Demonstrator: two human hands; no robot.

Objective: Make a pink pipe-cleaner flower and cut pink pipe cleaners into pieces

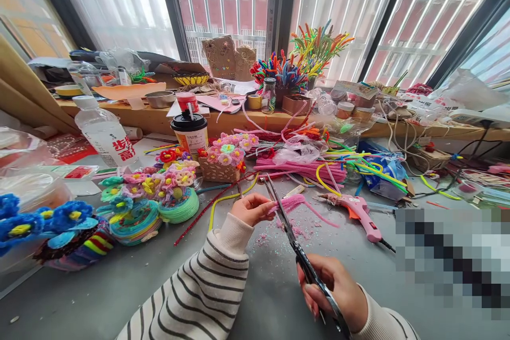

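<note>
My left hand (255, 209) pinches one end of a pink pipe cleaner (292, 202) above the grey table. In my right hand (332, 289) is a pair of dark-handled scissors (292, 241), fingers wrapped round the handles. The blades point up and away, parted a little, and cross in front of the pink piece close to my left fingertips. Whether they touch it I cannot tell. Pink fluff clippings (297, 227) are scattered on the table beneath. A pink glue gun (360, 213) lies to the right of the blades.
Pipe-cleaner flower pots (177, 207) stand on the left, near a water bottle (105, 135) and a lidded cup (190, 133). Bundles of pink pipe cleaners (300, 169) lie behind my hands. A cluttered ledge (223, 118) runs along the windows. A blurred patch covers the right side.
</note>
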